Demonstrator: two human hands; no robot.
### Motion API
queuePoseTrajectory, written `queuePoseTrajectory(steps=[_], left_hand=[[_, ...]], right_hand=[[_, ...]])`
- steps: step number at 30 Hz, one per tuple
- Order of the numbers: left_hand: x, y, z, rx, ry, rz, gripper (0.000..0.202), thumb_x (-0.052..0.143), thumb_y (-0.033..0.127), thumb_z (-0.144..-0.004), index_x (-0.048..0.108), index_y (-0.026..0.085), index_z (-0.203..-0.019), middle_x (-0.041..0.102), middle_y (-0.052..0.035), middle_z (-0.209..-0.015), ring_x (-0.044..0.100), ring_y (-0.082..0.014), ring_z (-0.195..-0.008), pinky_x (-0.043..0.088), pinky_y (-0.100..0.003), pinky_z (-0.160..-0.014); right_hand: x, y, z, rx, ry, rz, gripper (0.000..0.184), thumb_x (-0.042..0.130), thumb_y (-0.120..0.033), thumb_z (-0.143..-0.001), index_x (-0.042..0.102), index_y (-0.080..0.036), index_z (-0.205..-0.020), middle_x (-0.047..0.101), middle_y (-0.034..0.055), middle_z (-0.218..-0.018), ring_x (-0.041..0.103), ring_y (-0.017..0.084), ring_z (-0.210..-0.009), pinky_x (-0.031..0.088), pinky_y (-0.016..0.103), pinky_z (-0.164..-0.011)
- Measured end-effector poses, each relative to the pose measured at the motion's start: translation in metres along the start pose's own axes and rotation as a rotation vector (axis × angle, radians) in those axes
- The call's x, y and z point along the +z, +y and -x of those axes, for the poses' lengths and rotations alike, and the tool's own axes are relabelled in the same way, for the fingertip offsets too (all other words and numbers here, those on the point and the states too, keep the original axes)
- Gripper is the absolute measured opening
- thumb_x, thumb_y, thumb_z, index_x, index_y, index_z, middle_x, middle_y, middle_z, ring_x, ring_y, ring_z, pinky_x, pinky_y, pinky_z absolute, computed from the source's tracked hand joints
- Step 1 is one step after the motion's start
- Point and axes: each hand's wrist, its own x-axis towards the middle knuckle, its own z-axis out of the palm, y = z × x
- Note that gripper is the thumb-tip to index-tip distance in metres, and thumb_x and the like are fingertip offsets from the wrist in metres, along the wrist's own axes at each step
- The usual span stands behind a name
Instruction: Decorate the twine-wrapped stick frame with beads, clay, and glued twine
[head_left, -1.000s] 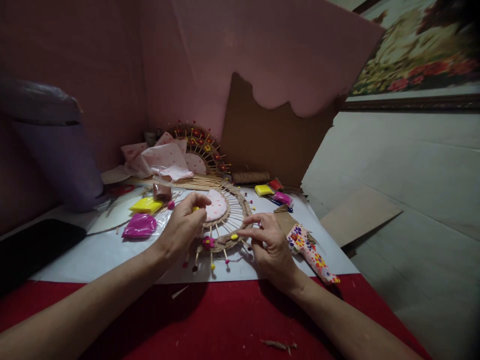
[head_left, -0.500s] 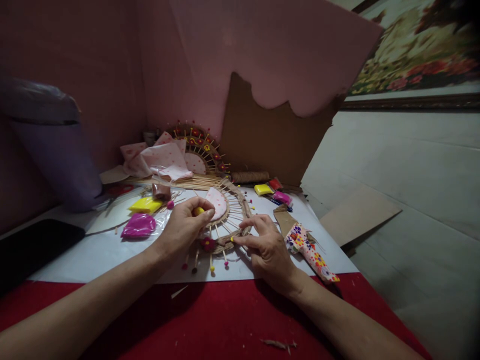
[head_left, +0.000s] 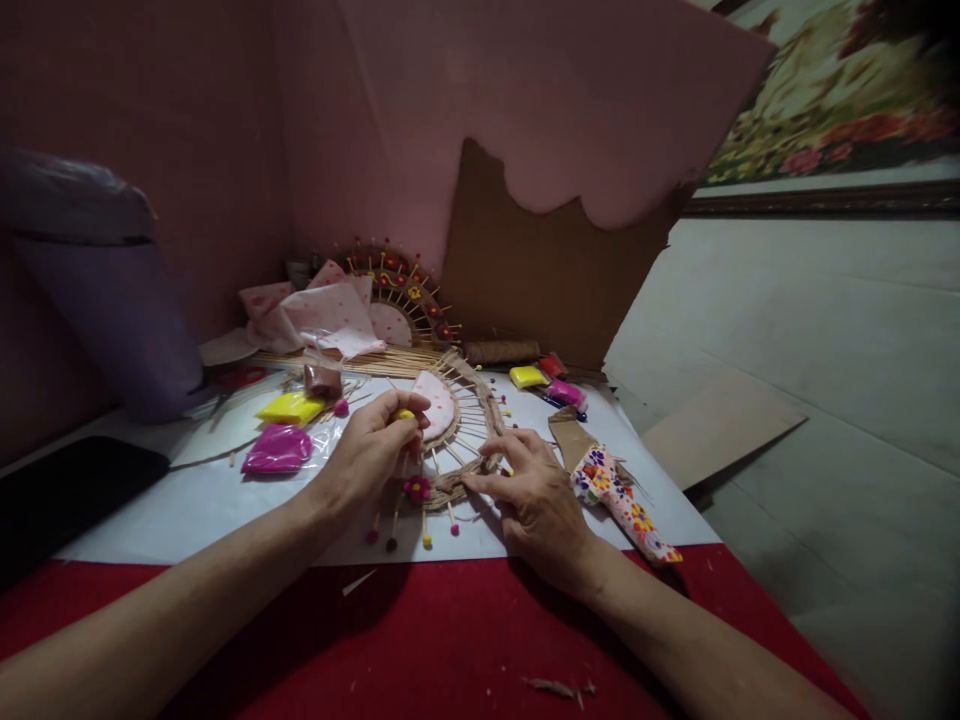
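Observation:
My left hand (head_left: 375,440) is closed in a pinch around a small lump of yellow clay (head_left: 405,414), above the left side of a half-round stick fan (head_left: 491,405). Thin sticks spread from the fan's dotted pink-and-white centre (head_left: 435,405) to a brown wrinkled band, with coloured balls on the outer stick ends. A dark pink clay flower (head_left: 417,488) sits on the band between my hands. My right hand (head_left: 536,495) grips the band's near right part, its index fingertip pressed on the brown surface. The thumb is mostly hidden.
Left lie clay packets in yellow (head_left: 291,408) and magenta (head_left: 277,450), and a black flat object (head_left: 82,500). Behind stand a finished fan (head_left: 397,285) and torn cardboard (head_left: 540,270). A flower-patterned strip (head_left: 622,505) lies right; a purple bin-like container (head_left: 97,310) stands far left.
The yellow bit at my right index fingertip no longer shows. My left fingers have shifted slightly, with the yellow lump still in them. The right hand stays on the band.

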Motion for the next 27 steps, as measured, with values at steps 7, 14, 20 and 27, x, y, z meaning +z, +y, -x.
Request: queuePoseTrajectory(steps=[7,14,20,27], left_hand=[[0.0,0.002,0.002,-0.003,-0.118,0.085,0.024,0.068,0.025,-0.069,0.055,0.015,-0.086,0.056,0.003,-0.064,0.047,-0.0079,-0.051,0.037,-0.022,-0.049],[0.001,0.003,0.004,-0.213,-0.336,0.425,0.022,0.067,0.021,-0.073,0.063,0.013,-0.093,0.067,-0.0065,-0.077,0.062,-0.0132,-0.069,0.047,-0.026,-0.067],[0.009,0.005,0.011,-0.276,-0.402,0.395,0.017,0.072,0.021,-0.069,0.063,0.013,-0.081,0.067,-0.0052,-0.075,0.059,-0.0104,-0.059,0.044,-0.022,-0.056],[0.012,-0.005,0.011,-0.179,-0.433,0.328,0.022,0.076,0.02,-0.066,0.06,0.016,-0.08,0.064,0.0011,-0.068,0.056,-0.0076,-0.056,0.042,-0.02,-0.055]], right_hand=[[0.001,0.003,0.002,0.061,0.173,-0.198,0.042,0.046,0.002,-0.073,0.07,-0.024,-0.096,0.062,0.0052,-0.09,0.05,0.022,-0.09,0.045,0.042,-0.08],[-0.006,-0.008,-0.004,0.066,0.324,-0.224,0.031,0.047,-0.004,-0.082,0.064,-0.021,-0.102,0.062,0.0068,-0.091,0.053,0.021,-0.09,0.046,0.04,-0.079],[-0.011,-0.018,-0.005,0.029,0.349,-0.269,0.016,0.055,-0.013,-0.083,0.059,-0.022,-0.097,0.063,0.005,-0.089,0.055,0.021,-0.089,0.045,0.04,-0.081],[-0.012,-0.023,-0.004,-0.002,0.333,-0.244,0.011,0.058,-0.015,-0.083,0.06,-0.021,-0.091,0.063,0.004,-0.086,0.055,0.019,-0.087,0.046,0.038,-0.081]])
